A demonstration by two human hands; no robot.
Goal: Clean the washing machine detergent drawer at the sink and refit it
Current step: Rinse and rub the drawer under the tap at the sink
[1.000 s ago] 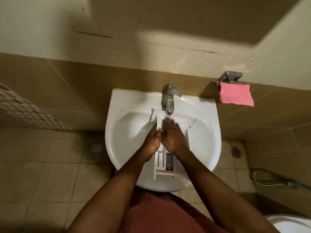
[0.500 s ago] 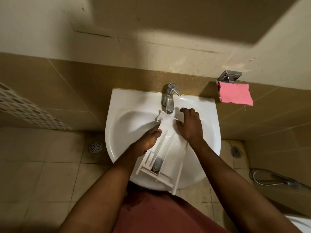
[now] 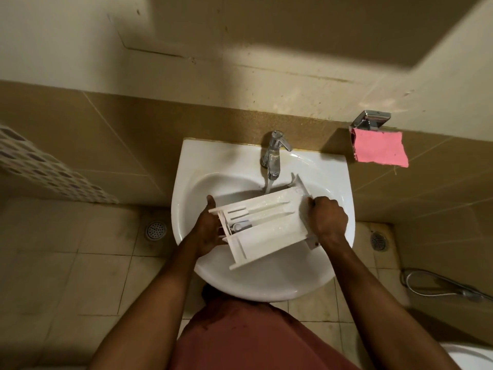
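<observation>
A white plastic detergent drawer [image 3: 269, 222] lies crosswise over the white sink [image 3: 333, 182], its compartments facing up. My left hand [image 3: 206, 228] grips its left end, where the small compartments are. My right hand [image 3: 326, 218] grips its right end, by the front panel. Water runs from the chrome tap [image 3: 274, 156] onto the drawer's far right part.
A pink cloth [image 3: 378, 150] hangs from a chrome holder [image 3: 372, 120] on the wall at the right. Floor drains [image 3: 156, 231] sit on either side of the sink. A spray hose [image 3: 440, 287] lies on the floor at the right, and a white toilet rim [image 3: 477, 356] shows at bottom right.
The drawer has swung from lengthwise under the tap to crosswise over the basin. My right hand moved to its right end, and my left hand slid to its left end.
</observation>
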